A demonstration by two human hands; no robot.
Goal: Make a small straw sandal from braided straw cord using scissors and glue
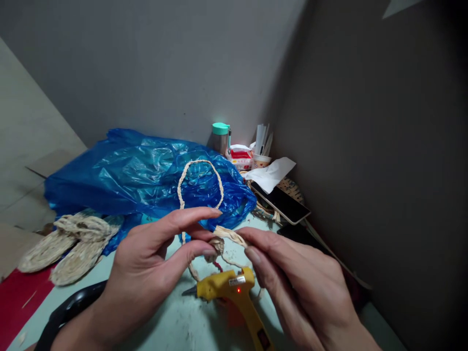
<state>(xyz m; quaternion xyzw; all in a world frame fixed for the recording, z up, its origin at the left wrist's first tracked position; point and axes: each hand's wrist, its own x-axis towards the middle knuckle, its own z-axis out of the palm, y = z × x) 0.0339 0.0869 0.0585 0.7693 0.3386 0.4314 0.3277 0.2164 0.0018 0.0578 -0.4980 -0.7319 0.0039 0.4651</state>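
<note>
My left hand (153, 263) pinches a small coiled knot of pale braided straw cord (217, 243) between thumb and fingers, with the index finger stretched out above it. From the knot the braid rises in a loop (199, 165) in front of a blue plastic bag. My right hand (292, 278) grips the braid just right of the knot, fingers pressed together. A yellow hot glue gun (234, 292) lies on the table right below both hands, its red light on and its nozzle pointing left.
A crumpled blue plastic bag (139, 175) fills the table's back left. Woven straw pieces (69, 243) lie at the left. A phone (285, 202), tissue (270, 173), a teal-lidded bottle (221, 137) and a cup stand at the back corner. Grey walls close in behind and right.
</note>
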